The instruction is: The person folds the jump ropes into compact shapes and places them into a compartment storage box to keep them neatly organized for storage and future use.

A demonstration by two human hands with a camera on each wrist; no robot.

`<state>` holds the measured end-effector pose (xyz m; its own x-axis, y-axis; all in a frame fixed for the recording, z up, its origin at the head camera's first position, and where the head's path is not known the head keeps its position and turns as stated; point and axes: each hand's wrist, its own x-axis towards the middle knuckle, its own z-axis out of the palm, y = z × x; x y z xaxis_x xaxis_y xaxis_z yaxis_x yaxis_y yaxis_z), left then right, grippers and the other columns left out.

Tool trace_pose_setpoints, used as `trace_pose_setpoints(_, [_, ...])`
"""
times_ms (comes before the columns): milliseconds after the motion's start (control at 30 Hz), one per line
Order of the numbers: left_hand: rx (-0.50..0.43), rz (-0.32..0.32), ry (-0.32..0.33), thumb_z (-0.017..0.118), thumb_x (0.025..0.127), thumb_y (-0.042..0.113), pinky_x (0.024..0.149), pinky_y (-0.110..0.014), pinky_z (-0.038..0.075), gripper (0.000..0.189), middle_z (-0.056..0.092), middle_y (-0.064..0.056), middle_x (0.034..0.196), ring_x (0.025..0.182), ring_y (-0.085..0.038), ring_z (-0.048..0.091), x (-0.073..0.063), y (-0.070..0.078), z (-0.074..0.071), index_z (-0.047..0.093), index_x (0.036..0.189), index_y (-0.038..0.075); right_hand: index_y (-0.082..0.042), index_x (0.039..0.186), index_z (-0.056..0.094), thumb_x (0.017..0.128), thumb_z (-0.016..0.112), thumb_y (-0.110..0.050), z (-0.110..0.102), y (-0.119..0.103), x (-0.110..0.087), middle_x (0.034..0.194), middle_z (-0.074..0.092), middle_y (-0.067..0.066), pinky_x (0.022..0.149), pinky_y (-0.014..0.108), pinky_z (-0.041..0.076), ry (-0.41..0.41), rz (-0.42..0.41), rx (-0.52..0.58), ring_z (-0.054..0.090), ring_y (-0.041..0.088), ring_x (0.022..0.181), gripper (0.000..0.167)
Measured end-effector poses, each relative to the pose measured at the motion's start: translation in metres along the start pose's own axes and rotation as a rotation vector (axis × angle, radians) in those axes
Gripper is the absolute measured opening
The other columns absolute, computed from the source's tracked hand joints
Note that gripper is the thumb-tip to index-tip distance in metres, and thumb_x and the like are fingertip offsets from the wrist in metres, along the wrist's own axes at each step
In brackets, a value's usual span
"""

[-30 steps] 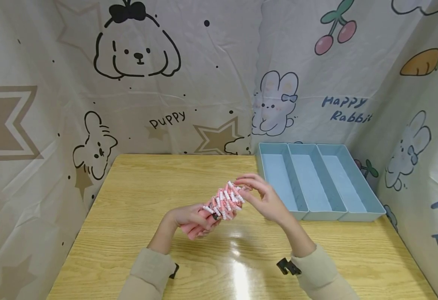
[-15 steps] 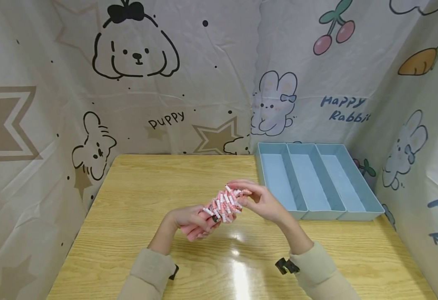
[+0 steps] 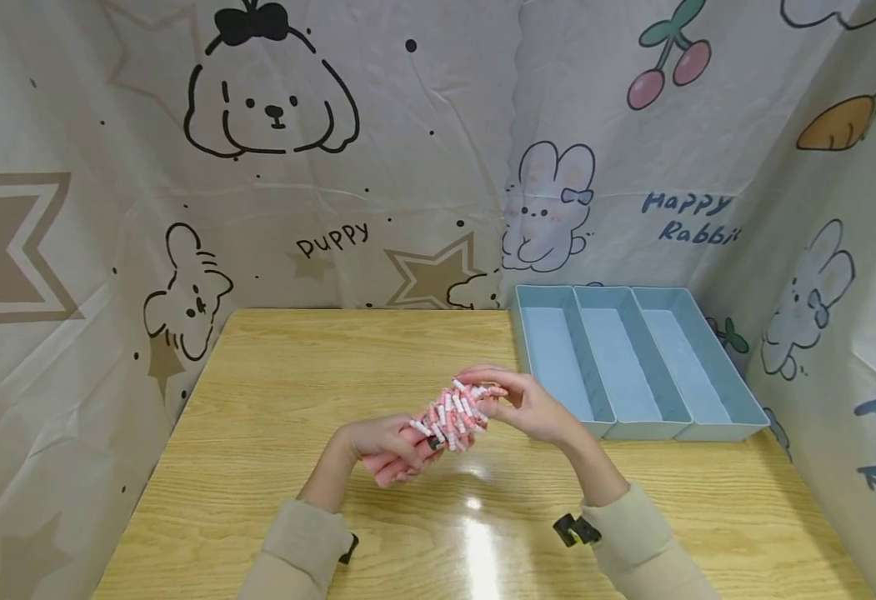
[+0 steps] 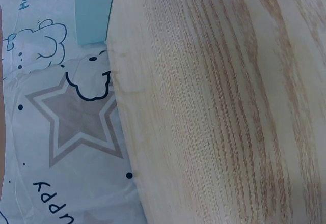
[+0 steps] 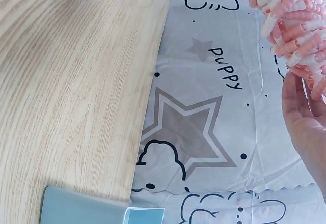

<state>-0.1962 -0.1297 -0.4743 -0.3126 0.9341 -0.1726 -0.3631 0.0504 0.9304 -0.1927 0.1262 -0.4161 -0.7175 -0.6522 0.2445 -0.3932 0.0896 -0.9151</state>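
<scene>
A beaded jump rope in pink and white is bunched into a thick coil above the table. My left hand grips its pink handles at the lower left end; a dark piece shows where handle and beads meet. At the coil's upper right end, my right hand holds the beads between thumb and curved fingers. The right wrist view shows the right hand against the lower end of the beads, part of it cut off by the frame. In the left wrist view neither the rope nor the grasp shows.
A light blue tray with three compartments stands at the table's back right. The wooden table has bare surface left of the hands. Printed cloth hangs behind and at both sides.
My right hand has come down slightly and its fingers have closed in on the beaded end. The bundle has sunk a little. My left hand keeps its grip on the handles.
</scene>
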Motion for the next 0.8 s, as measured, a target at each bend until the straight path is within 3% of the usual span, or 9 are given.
trace_pose_setpoints(200, [0.003, -0.009, 0.017, 0.051, 0.080, 0.005, 0.051, -0.025, 0.044, 0.017, 0.053, -0.003, 0.070, 0.055, -0.012, 0.049, 0.002, 0.001, 0.001, 0.047, 0.096, 0.001, 0.000, 0.122, 0.054, 0.092, 0.052, -0.010, 0.000, 0.002, 0.000, 0.132, 0.047, 0.012, 0.099, 0.035, 0.037, 0.032, -0.052, -0.005, 0.038, 0.020, 0.125, 0.032])
trace_pose_setpoints(333, [-0.001, -0.017, 0.026, 0.053, 0.080, 0.007, 0.052, -0.025, 0.044, 0.017, 0.052, -0.003, 0.069, 0.055, -0.012, 0.049, 0.004, 0.001, 0.001, 0.048, 0.095, 0.002, 0.005, 0.120, 0.053, 0.091, 0.051, -0.006, 0.001, 0.004, 0.000, 0.130, 0.047, 0.016, 0.099, 0.033, 0.037, 0.108, -0.108, -0.004, 0.040, 0.020, 0.123, 0.031])
trace_pose_setpoints(467, [-0.026, -0.011, 0.040, 0.051, 0.081, 0.006, 0.051, -0.026, 0.044, 0.014, 0.051, -0.003, 0.069, 0.055, -0.011, 0.049, 0.006, -0.001, -0.001, 0.048, 0.095, 0.003, 0.010, 0.114, 0.054, 0.087, 0.052, 0.005, 0.000, 0.007, -0.001, 0.118, 0.052, 0.021, 0.091, 0.028, 0.042, 0.267, -0.175, -0.055, 0.048, 0.020, 0.112, 0.028])
trace_pose_setpoints(667, [-0.049, 0.027, 0.067, 0.045, 0.083, 0.002, 0.052, -0.026, 0.043, 0.011, 0.052, -0.003, 0.071, 0.056, -0.011, 0.049, 0.012, -0.004, -0.002, 0.046, 0.094, 0.003, 0.011, 0.096, 0.059, 0.074, 0.056, 0.021, -0.004, 0.005, -0.001, 0.091, 0.059, 0.022, 0.075, 0.025, 0.044, 0.570, -0.326, -0.301, 0.054, 0.016, 0.088, 0.024])
trace_pose_setpoints(800, [-0.072, 0.062, 0.108, 0.043, 0.083, 0.002, 0.055, -0.024, 0.043, 0.014, 0.053, -0.002, 0.074, 0.058, -0.011, 0.049, 0.015, 0.001, 0.004, 0.046, 0.097, 0.003, 0.013, 0.086, 0.059, 0.072, 0.057, 0.019, -0.009, -0.002, -0.003, 0.077, 0.057, 0.022, 0.066, 0.029, 0.042, 0.696, -0.398, -0.430, 0.053, 0.018, 0.076, 0.015])
